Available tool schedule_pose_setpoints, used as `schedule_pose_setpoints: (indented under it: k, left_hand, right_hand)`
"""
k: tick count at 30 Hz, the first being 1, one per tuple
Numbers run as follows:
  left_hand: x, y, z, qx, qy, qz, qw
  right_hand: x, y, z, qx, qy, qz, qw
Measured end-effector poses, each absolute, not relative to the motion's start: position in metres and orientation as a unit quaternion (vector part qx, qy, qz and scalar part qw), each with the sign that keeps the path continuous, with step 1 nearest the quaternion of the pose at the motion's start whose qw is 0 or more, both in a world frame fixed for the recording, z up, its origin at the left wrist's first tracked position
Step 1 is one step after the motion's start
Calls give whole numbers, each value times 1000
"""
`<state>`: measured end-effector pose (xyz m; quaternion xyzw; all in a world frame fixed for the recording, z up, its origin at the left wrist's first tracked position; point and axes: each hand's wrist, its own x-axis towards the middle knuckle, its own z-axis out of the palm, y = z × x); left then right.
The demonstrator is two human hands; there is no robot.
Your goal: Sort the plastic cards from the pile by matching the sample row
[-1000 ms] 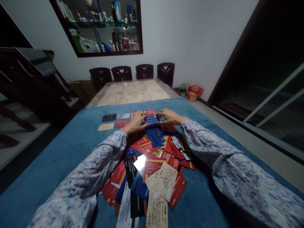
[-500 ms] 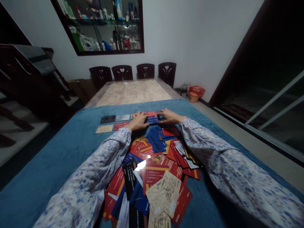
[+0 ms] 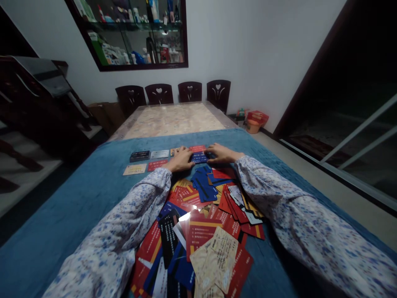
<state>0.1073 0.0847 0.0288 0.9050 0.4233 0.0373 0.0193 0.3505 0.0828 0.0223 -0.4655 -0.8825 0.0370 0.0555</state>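
A blue card [image 3: 199, 157] lies flat on the blue cloth, face up, between my two hands. My left hand [image 3: 180, 159] grips its left edge with curled fingers. At the card's right edge, the thumb and fingers of my right hand [image 3: 223, 153] close on it. Just behind it is a red card [image 3: 197, 148]. To the left of my hands lie a black card stack [image 3: 139, 156], a silver card [image 3: 159, 154], a second red card [image 3: 157, 165] and a cream card [image 3: 135, 169]. A yellow card [image 3: 174, 151] is partly covered by my left hand.
A loose heap of mixed cards [image 3: 203, 231] spreads between my forearms, with several blue cards [image 3: 204, 186] at its far end. Beyond the blue cloth [image 3: 77, 198] is the bare marble-patterned tabletop [image 3: 176, 118]. Several dark chairs [image 3: 159, 95] stand at the far end.
Both hands stay at the edges of the blue card, with barely any movement. The view has shifted very slightly; the cards look the same.
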Motion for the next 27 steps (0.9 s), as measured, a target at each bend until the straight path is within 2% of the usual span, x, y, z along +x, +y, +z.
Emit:
schedule_pose_setpoints:
  k: [19, 27]
  left_hand:
    - [112, 88, 30, 900, 433, 28, 22]
    - [114, 88, 33, 902, 433, 4, 13]
  right_hand:
    - [351, 95, 23, -451, -889, 31, 75]
    - [348, 92, 25, -470, -881, 31, 53]
